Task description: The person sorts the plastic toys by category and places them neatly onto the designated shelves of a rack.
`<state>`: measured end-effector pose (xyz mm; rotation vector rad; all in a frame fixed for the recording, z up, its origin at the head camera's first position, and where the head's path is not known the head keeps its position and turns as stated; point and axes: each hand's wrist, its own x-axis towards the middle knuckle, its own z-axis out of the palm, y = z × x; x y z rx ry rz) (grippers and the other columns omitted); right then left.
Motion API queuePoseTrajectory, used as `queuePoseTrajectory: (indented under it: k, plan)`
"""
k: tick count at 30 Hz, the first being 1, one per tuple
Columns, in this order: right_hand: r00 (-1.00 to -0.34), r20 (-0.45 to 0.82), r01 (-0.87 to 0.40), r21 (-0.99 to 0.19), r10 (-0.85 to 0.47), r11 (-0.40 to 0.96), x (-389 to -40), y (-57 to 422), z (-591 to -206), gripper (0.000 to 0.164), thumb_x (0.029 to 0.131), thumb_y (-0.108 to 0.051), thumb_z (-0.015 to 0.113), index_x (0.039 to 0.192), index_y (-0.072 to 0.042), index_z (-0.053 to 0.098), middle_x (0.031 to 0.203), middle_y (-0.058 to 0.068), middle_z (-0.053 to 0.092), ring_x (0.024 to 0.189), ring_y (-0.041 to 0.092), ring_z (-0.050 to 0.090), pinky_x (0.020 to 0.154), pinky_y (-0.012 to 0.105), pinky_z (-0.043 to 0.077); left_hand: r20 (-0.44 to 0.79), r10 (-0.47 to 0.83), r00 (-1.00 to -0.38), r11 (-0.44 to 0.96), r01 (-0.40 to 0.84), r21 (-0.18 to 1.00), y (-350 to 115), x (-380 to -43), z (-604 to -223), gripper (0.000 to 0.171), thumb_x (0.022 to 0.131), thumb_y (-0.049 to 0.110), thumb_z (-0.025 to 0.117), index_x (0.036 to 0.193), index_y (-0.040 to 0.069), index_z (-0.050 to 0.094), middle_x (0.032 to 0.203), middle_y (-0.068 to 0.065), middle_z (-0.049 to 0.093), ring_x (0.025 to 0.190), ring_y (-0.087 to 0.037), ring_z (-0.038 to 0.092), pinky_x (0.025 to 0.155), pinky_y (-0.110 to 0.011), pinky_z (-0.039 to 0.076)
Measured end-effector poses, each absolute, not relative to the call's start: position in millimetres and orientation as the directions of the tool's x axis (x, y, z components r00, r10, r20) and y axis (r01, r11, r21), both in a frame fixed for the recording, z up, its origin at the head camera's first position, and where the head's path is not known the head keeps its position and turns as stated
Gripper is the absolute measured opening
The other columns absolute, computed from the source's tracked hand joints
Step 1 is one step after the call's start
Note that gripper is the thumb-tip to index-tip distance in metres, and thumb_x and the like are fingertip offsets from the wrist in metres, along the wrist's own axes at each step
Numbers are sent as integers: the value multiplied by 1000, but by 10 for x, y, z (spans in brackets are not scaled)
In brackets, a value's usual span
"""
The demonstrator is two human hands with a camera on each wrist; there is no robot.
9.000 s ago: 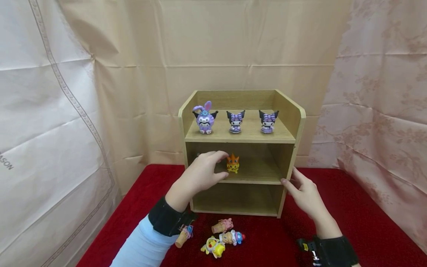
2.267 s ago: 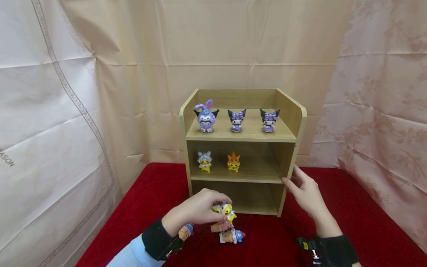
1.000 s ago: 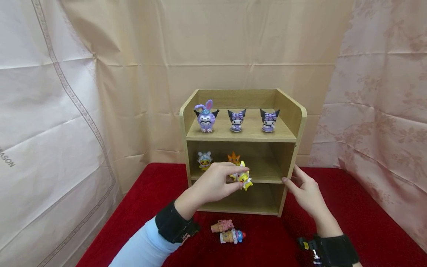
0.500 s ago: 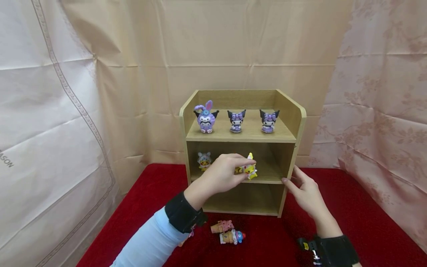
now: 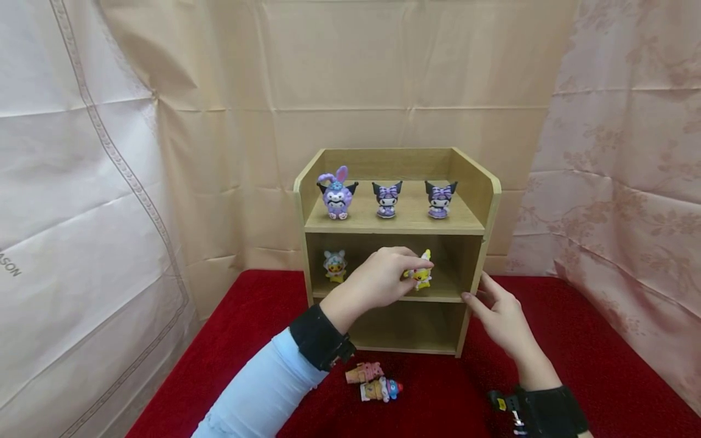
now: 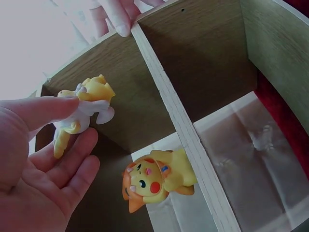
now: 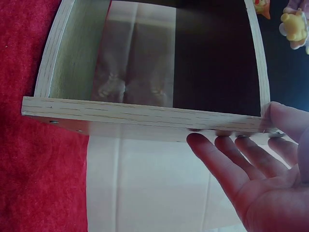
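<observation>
Left grip (image 5: 380, 277) nearly closed, thumb against fingers, pinching the yellow-and-white toy (image 5: 422, 278) at the right half of the shelf's (image 5: 408, 224) middle level. Clear of the middle board; can't tell if it's inside the opening or just in front. Right grip (image 5: 501, 316) holds the shelf's right side panel: thumb on front edge, fingers on outer face.

Risks, my read: left knuckles or forearm could knock the orange-hooded toy (image 6: 157, 178), since the hand passes right by it. Tilted release could tip the yellow-and-white one: small feet. Pushing on the right panel could shift the shelf.

Count: purple toys, 3 on shelf top (1 rabbit-eared (image 5: 336, 198), 2 with bows (image 5: 386, 201)). Middle level: 1 grey-hooded toy (image 5: 334, 266) at left end, 1 orange-hooded, plus 1 in hand. Cone toys: 2 seen on the table (image 5: 438, 401) before the shelf, 1 pink (image 5: 365, 372), 1 blue-topped (image 5: 381, 389). Sleeve (image 5: 260, 380) hides some table, so may be short.
</observation>
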<state>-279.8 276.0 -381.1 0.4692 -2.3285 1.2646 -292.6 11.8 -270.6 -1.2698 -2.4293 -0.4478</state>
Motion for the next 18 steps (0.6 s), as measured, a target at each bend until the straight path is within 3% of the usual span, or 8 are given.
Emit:
queuePoseTrajectory:
  k: [10,18]
  plan:
    - [-845,529,-489,-706,-77,513,-2783,2757,-3792,63,94,-20,63,149,-18,32,134,21,49,108,33,56,66,36,57,408,752,-518,544,837,62,290,-3041,-2667,39,86,12,71,124,21,65,114,0,63,99,-7,55,83,-23,48]
    - [-837,542,-501,-697,-81,513,-2785,2751,-3784,62,94,-18,63,149,-17,33,132,21,51,107,33,56,67,38,57,367,760,-536,559,828,51,384,-3147,-2673,38,87,12,70,122,25,66,113,6,63,100,-2,53,83,-21,47]
